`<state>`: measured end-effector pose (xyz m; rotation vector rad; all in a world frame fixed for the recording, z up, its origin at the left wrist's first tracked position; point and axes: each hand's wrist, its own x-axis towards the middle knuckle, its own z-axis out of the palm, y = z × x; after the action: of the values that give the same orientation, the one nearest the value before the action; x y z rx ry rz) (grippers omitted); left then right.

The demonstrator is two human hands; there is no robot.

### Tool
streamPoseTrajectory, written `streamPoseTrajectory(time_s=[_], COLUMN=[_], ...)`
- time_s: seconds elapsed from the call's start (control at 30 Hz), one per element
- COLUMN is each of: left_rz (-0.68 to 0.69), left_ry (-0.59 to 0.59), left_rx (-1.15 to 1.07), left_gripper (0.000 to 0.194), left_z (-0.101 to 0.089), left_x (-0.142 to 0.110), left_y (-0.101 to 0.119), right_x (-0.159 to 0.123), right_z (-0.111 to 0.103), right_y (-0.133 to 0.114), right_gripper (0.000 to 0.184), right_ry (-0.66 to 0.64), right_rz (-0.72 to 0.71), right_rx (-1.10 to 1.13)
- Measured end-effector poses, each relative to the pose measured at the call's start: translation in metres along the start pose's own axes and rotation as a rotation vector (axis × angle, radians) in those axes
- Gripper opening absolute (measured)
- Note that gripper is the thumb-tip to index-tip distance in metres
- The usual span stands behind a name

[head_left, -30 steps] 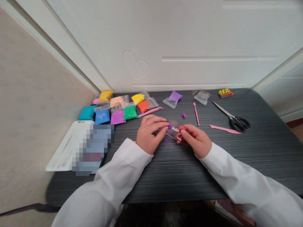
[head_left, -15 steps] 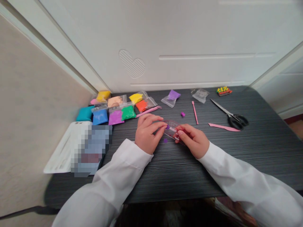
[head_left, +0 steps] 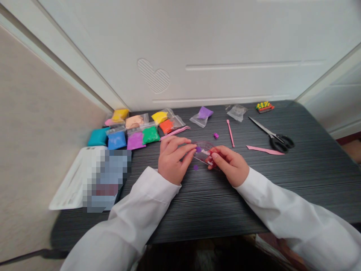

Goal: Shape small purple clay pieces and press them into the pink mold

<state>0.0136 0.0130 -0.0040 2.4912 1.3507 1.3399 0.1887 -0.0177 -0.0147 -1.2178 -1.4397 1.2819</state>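
Between my hands is a clear, pink-tinted plastic piece [head_left: 203, 146] with a curved far edge, a straight near edge and white markings. My right hand [head_left: 229, 163] pinches its right end between thumb and fingers. At the left end, the thumb and fingertips of my left hand [head_left: 175, 158] are closed on it, beside a small flat purple clay disc [head_left: 198, 149]. Whether that disc lies on the plastic or behind it, I cannot tell. A second purple disc [head_left: 196, 168] is on the table just below. A small magenta clay lump [head_left: 216, 135] sits beyond the plastic.
Bagged coloured clay, including a green packet [head_left: 150, 134], stands back left near pink tweezers [head_left: 176, 132]. A purple clay bag [head_left: 205, 112] and a clear bag [head_left: 237, 112] lie behind. Rightward are pink tools [head_left: 230, 133], scissors [head_left: 272, 136] and a yellow-topped clay model [head_left: 264, 107]. A white tray [head_left: 67, 188] is left.
The view has shifted slightly, so everything appears a little further left. Both hands keep their hold on the plastic piece, which has tilted a little.
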Motion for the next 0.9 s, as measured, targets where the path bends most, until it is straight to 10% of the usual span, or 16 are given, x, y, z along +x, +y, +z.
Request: streamPoseTrajectory(time_s=[0.9], left_rz=[-0.036], left_ry=[-0.014], left_rx=[-0.028], left_gripper=[0.008], left_z=[0.002], left_x=[0.001], left_y=[0.002], right_x=[-0.004], right_z=[-0.001], right_y=[-0.012], right_gripper=[0.017], right_ry=[-0.012], right_rz=[-0.105], right_rx=[-0.297])
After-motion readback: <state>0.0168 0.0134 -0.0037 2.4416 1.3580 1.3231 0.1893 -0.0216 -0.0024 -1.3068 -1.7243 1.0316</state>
